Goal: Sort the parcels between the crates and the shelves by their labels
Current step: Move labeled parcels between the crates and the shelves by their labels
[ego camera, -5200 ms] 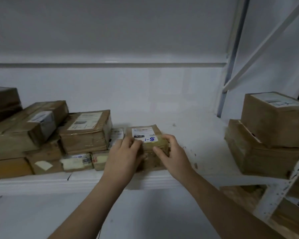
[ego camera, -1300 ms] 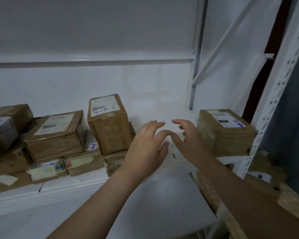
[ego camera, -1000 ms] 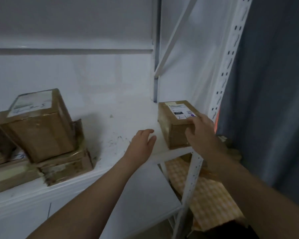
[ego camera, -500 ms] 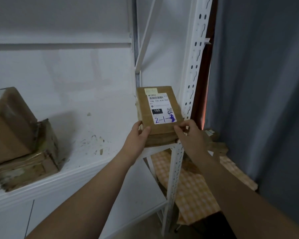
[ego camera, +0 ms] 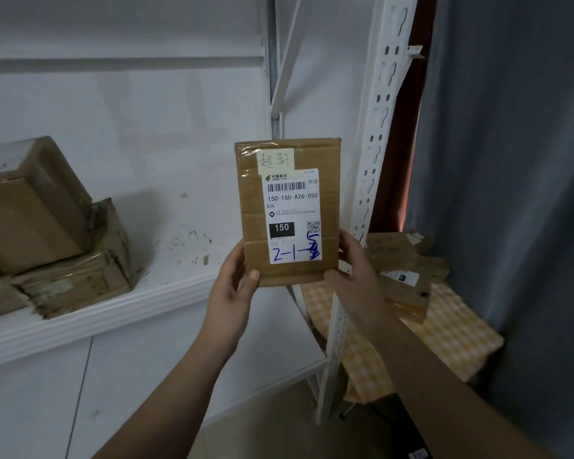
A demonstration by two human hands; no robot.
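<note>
A flat brown cardboard parcel (ego camera: 252, 207) is held upright in front of me, its top face turned toward the camera. Its white shipping label reads 150-150-A26-050, with "2-1-" and an overwritten digit handwritten in blue, and a pale sticky note sits above. My left hand (ego camera: 234, 279) grips the lower left corner, thumb on the front. My right hand (ego camera: 353, 270) grips the lower right edge. The parcel is lifted off the white shelf (ego camera: 166, 289).
Two stacked brown boxes (ego camera: 47, 226) sit on the shelf at left. A white perforated upright (ego camera: 375, 134) stands just right of the parcel. Beyond it, several small parcels (ego camera: 401, 270) lie on a yellow checked cloth (ego camera: 444, 329). A grey curtain hangs at right.
Both hands left the stacked boxes, moved right to the parcel at the shelf's end, gripped it, then lifted and tilted it up so that its label faces me.
</note>
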